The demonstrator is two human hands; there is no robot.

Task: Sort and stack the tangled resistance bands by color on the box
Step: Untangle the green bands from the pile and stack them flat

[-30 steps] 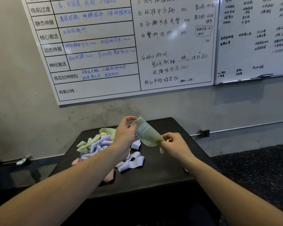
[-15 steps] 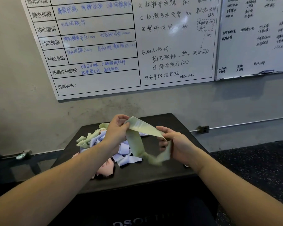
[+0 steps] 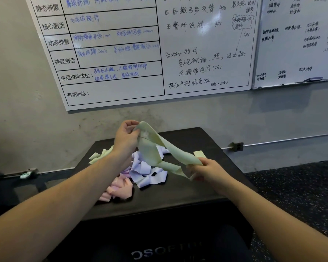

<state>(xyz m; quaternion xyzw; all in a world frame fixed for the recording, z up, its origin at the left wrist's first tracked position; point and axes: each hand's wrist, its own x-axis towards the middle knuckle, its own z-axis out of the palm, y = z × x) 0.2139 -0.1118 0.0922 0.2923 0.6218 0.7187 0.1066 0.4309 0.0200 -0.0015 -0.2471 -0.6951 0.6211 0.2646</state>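
Note:
A pale green resistance band [image 3: 159, 148] hangs stretched in the air between my two hands, above the black box [image 3: 206, 188]. My left hand [image 3: 126, 138] pinches its upper end, raised over the back of the box. My right hand [image 3: 206, 170] grips its lower end, lower and to the right. Under the band, a tangled pile lies on the box: lavender bands [image 3: 144, 169] in the middle, pink bands [image 3: 119, 188] at the front, more pale green bands [image 3: 100, 155] at the back left. My left forearm hides part of the pile.
The box stands against a grey wall with two whiteboards [image 3: 159, 53] full of writing. A small pale green piece [image 3: 199, 153] lies on the box by my right hand. Dark speckled floor [image 3: 301, 195] lies to the right. A wall socket [image 3: 237, 146] sits behind the box.
The green band was a short folded loop between close hands; now my hands have drawn apart, the left up and the right down to the right, pulling the band out longer.

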